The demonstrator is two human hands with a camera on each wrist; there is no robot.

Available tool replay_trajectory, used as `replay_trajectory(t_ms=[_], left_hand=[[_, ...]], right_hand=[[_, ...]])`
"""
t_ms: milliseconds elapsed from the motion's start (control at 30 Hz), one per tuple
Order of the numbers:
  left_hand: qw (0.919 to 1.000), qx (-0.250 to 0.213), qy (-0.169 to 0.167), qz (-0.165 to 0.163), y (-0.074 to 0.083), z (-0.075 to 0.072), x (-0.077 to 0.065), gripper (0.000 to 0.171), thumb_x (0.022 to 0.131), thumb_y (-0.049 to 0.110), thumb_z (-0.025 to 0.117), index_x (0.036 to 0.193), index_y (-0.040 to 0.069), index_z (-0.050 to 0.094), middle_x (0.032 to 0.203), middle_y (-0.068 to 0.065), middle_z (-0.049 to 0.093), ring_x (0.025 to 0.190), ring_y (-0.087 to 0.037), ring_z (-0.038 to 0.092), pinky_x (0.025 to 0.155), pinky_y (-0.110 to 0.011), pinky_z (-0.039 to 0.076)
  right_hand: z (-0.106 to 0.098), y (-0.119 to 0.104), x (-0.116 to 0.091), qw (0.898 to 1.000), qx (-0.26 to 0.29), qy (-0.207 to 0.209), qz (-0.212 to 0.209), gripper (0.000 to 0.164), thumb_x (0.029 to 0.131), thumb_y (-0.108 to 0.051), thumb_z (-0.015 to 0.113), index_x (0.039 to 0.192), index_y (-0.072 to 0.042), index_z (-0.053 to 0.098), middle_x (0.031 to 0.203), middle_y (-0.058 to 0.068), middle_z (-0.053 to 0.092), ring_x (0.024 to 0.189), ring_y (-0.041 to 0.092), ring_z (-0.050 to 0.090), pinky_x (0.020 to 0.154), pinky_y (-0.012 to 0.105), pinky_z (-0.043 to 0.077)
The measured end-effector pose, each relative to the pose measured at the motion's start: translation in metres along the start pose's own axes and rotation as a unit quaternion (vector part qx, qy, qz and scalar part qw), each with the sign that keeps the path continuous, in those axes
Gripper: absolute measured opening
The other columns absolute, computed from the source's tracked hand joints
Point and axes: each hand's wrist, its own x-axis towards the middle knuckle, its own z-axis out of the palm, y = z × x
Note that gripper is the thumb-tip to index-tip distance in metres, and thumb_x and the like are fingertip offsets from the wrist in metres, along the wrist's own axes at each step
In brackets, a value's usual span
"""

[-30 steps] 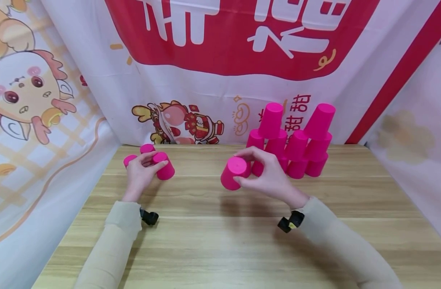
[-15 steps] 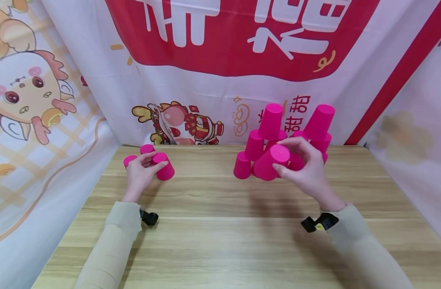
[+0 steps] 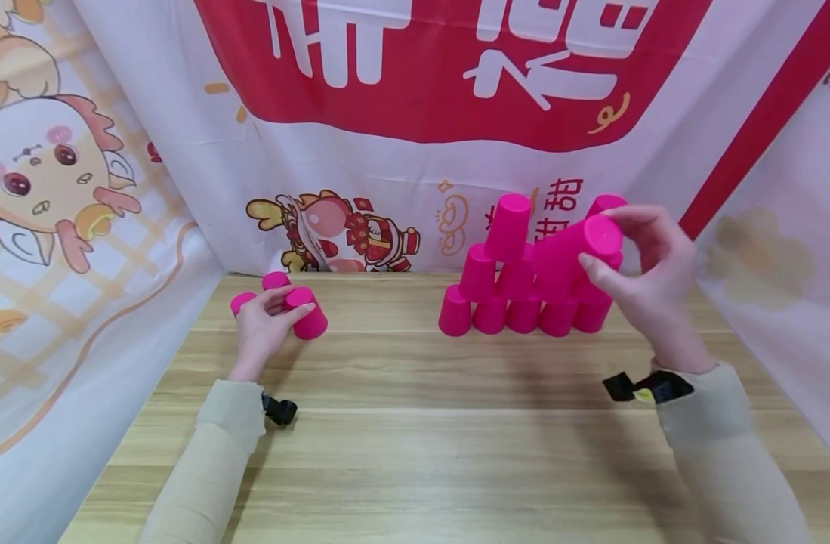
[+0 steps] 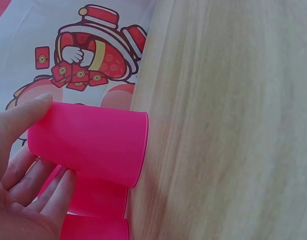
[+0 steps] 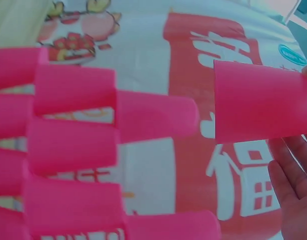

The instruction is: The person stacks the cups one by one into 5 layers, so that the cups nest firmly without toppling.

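My left hand (image 3: pixel 263 325) pinches an upside-down pink cup (image 3: pixel 310 317) between thumb and fingers at the table's left. Two more pink cups, one of them a rear cup (image 3: pixel 276 280), stand close by, partly behind that hand. In the air, my right hand (image 3: pixel 662 283) grips another pink cup (image 3: pixel 569 253) near its base, mouth down and tilted. Behind it rises a tiered stack of pink cups (image 3: pixel 478 273), with several in the bottom row. On its top level sit a left cup (image 3: pixel 508 228) and a right cup (image 3: pixel 606 203), the latter mostly hidden. In the right wrist view, the held cup (image 5: pixel 261 102) is apart from the stack.
A printed cloth backdrop (image 3: pixel 401 162) hangs right behind the wooden table (image 3: pixel 401 438), and more cloth covers both sides. Bare wood lies between the left cups and the stack. Small black cameras sit at both wrists.
My right hand has carried its cup rightward and up, from left of the stack to in front of its upper right part. The left hand and its cup have stayed still.
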Motion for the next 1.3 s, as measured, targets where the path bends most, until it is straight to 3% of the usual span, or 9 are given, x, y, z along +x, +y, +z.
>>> replay_trajectory(t_ms=[167, 333, 533, 633, 767, 967, 1100, 1300], left_hand=[[1.0000, 0.004, -0.001, -0.002, 0.000, -0.001, -0.001, 0.067, 0.082, 0.038, 0.088, 0.138, 0.009, 0.064, 0.128, -0.013, 0.067, 0.116, -0.025, 0.063, 0.099, -0.037, 0.052], [1.0000, 0.006, -0.004, -0.004, 0.000, -0.001, -0.001, 0.068, 0.082, 0.039, 0.087, 0.138, 0.009, 0.064, 0.129, -0.013, 0.066, 0.116, -0.025, 0.063, 0.100, -0.039, 0.052], [1.0000, 0.006, -0.005, -0.005, 0.000, -0.002, -0.001, 0.069, 0.082, 0.039, 0.087, 0.139, 0.009, 0.063, 0.129, -0.012, 0.066, 0.116, -0.025, 0.063, 0.100, -0.038, 0.052], [1.0000, 0.006, -0.004, -0.004, 0.000, -0.002, -0.001, 0.069, 0.082, 0.039, 0.087, 0.139, 0.008, 0.063, 0.129, -0.013, 0.066, 0.116, -0.025, 0.063, 0.100, -0.039, 0.052], [1.0000, 0.006, -0.005, -0.002, 0.000, -0.001, -0.002, 0.069, 0.082, 0.039, 0.088, 0.138, 0.008, 0.064, 0.129, -0.013, 0.066, 0.117, -0.026, 0.063, 0.100, -0.039, 0.052], [1.0000, 0.004, -0.005, 0.003, 0.000, 0.000, -0.002, 0.069, 0.082, 0.039, 0.087, 0.138, 0.007, 0.063, 0.129, -0.014, 0.066, 0.116, -0.026, 0.063, 0.099, -0.038, 0.053], [1.0000, -0.002, -0.002, 0.009, -0.001, 0.000, -0.002, 0.067, 0.082, 0.037, 0.087, 0.137, 0.005, 0.063, 0.128, -0.016, 0.066, 0.116, -0.028, 0.064, 0.097, -0.037, 0.054], [0.9999, -0.007, -0.002, 0.012, -0.002, 0.001, 0.000, 0.067, 0.083, 0.035, 0.087, 0.137, 0.005, 0.063, 0.127, -0.015, 0.066, 0.114, -0.028, 0.065, 0.096, -0.035, 0.054]], right_hand=[[-0.003, -0.020, 0.020, 0.999, -0.048, 0.018, -0.008, 0.047, 0.079, 0.004, 0.079, 0.123, 0.006, 0.064, 0.119, 0.018, 0.066, 0.108, 0.024, 0.061, 0.094, 0.026, 0.050], [-0.010, -0.011, 0.045, 0.995, -0.100, 0.026, 0.014, 0.045, 0.081, -0.008, 0.085, 0.123, -0.006, 0.069, 0.120, 0.009, 0.068, 0.111, 0.021, 0.061, 0.100, 0.028, 0.046], [-0.018, 0.023, 0.074, 0.982, -0.142, 0.012, 0.124, 0.053, 0.082, -0.034, 0.087, 0.131, -0.023, 0.069, 0.131, -0.003, 0.064, 0.121, 0.015, 0.055, 0.113, 0.032, 0.035], [-0.020, 0.038, 0.082, 0.972, -0.149, -0.014, 0.182, 0.058, 0.081, -0.043, 0.086, 0.134, -0.029, 0.067, 0.134, -0.005, 0.061, 0.123, 0.013, 0.052, 0.113, 0.037, 0.038], [-0.020, 0.056, 0.085, 0.955, -0.173, -0.065, 0.232, 0.066, 0.078, -0.053, 0.084, 0.137, -0.032, 0.064, 0.136, -0.006, 0.060, 0.121, 0.014, 0.051, 0.104, 0.040, 0.047], [-0.018, 0.070, 0.082, 0.932, -0.211, -0.137, 0.261, 0.077, 0.074, -0.063, 0.082, 0.142, -0.032, 0.062, 0.138, -0.001, 0.057, 0.119, 0.021, 0.051, 0.076, 0.024, 0.057], [-0.016, 0.072, 0.078, 0.923, -0.237, -0.166, 0.254, 0.082, 0.072, -0.068, 0.080, 0.143, -0.030, 0.061, 0.138, 0.000, 0.056, 0.118, 0.022, 0.050, 0.075, 0.025, 0.056], [-0.014, 0.072, 0.075, 0.919, -0.247, -0.176, 0.252, 0.082, 0.073, -0.068, 0.079, 0.143, -0.032, 0.060, 0.139, -0.001, 0.054, 0.118, 0.022, 0.047, 0.078, 0.029, 0.056]])
